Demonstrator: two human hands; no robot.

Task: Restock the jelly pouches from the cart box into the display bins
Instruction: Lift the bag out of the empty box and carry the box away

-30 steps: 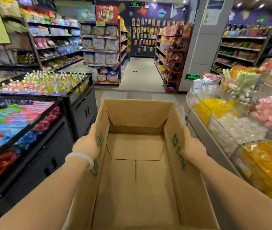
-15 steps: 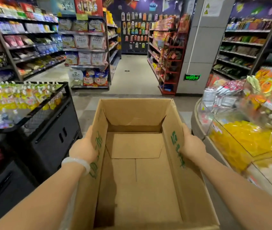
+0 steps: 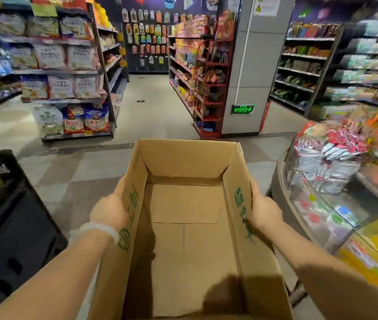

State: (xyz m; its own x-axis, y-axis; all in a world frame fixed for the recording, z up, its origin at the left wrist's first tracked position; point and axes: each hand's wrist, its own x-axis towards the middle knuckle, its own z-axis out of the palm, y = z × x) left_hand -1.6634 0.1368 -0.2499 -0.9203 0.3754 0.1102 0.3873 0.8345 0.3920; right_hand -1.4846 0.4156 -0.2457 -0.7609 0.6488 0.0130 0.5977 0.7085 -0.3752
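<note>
Cardboard fills the lower centre of the frame — an open box with nothing inside, green print on its side flaps. The left hand, a white bracelet on its wrist, grips the left wall; the right hand grips the right wall. Display bins of bright sweets curve along the right edge — a black bin sits at lower left.

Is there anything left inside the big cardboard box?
Empty. The box is open on top and only its bare cardboard floor shows. The left hand and right hand grip its sides.
</note>
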